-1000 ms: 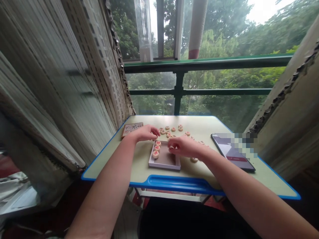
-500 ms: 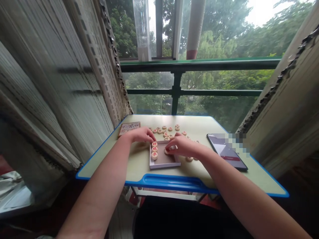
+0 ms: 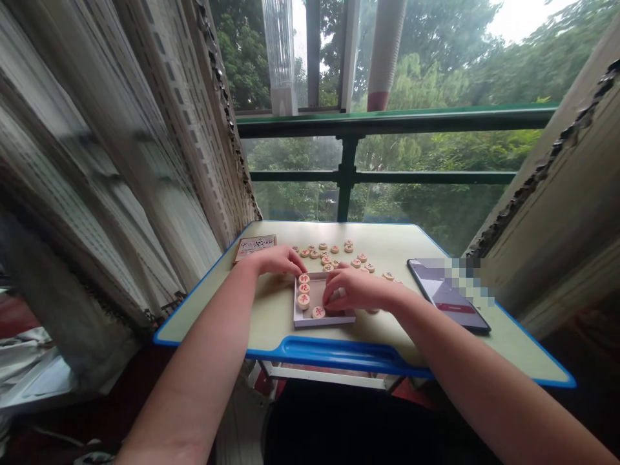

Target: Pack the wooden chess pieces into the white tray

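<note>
A shallow white cardboard box (image 3: pixel 334 320) lies on the table in front of me. Inside, along its left wall, runs a column of three round wooden Chinese chess pieces (image 3: pixel 303 289) with red characters. A fourth piece (image 3: pixel 318 312) lies flat near the front wall. My left hand (image 3: pixel 281 259) has its fingers bent and closed at the box's far left corner, beside the top piece. Over the right part of the box, my right hand (image 3: pixel 351 289) has curved fingers slightly apart, their tips just beside the fourth piece and holding nothing visible.
More chess pieces (image 3: pixel 325 260) are scattered behind the box and partly behind my right hand. A flat printed box lid (image 3: pixel 256 247) lies at the back left. On the right is a tablet (image 3: pixel 450 297). A blue rim with a groove (image 3: pixel 339 349) edges the table (image 3: pixel 217 310).
My right hand has set a chess piece down near the box's front wall and drawn its fingertips slightly off it. My left hand stays at the corner. The view has shifted slightly.
</note>
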`<action>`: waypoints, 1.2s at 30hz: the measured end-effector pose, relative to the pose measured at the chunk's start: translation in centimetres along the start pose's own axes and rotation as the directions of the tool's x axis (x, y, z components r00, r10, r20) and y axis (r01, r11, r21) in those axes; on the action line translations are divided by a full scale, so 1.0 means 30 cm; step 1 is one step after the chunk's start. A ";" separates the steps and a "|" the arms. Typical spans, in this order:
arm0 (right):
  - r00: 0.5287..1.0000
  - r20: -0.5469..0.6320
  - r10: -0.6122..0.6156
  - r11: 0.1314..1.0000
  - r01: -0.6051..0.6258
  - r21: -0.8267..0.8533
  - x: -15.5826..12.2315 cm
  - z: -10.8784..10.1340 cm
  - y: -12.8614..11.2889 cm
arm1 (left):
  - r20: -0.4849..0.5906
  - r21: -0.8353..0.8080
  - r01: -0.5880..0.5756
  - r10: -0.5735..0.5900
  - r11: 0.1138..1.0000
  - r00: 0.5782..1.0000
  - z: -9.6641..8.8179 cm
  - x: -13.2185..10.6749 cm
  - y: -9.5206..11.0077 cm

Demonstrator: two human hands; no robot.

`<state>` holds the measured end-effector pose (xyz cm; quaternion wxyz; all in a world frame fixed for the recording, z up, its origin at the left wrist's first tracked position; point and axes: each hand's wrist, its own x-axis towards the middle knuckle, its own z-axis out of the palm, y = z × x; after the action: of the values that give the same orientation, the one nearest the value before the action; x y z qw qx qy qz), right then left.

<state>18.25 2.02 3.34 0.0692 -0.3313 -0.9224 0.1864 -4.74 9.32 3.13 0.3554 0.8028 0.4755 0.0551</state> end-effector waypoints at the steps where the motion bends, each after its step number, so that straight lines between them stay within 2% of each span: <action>1: 0.999 -0.009 -0.036 0.999 0.036 -0.013 0.004 0.006 -0.002 | 0.001 -0.003 0.000 0.000 1.000 1.000 0.000 0.001 -0.001; 8: 0.960 -0.188 -0.206 0.978 0.199 -0.060 0.034 0.056 -0.040 | 0.007 -0.017 0.005 -0.005 1.000 1.000 -0.002 -0.003 0.005; 12: 0.945 -0.211 -0.248 0.969 0.239 -0.067 0.042 0.068 -0.050 | 0.013 -0.005 -0.014 0.015 1.000 1.000 -0.004 -0.007 0.007; 20: 0.939 -0.239 -0.248 0.969 0.240 -0.063 0.055 0.077 -0.060 | 0.023 -0.006 0.041 -0.040 0.999 0.999 -0.004 -0.022 0.025; 25: 0.943 -0.275 -0.187 0.982 0.182 -0.044 0.050 0.066 -0.046 | -0.001 0.020 0.063 -0.063 0.998 0.998 -0.004 -0.025 0.033; 31: 0.940 -0.248 -0.234 0.972 0.234 -0.030 0.054 0.075 -0.041 | 0.007 0.004 0.027 -0.027 1.000 1.000 -0.004 -0.011 0.014; 36: 0.940 -0.325 -0.104 0.994 0.086 -0.070 0.064 0.085 -0.022 | 0.021 0.007 -0.003 0.003 1.000 1.000 -0.005 -0.005 0.003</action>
<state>15.74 2.02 1.25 0.2215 -0.3145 -0.9176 0.1000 -4.82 9.24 3.33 0.3576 0.8053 0.4707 0.0458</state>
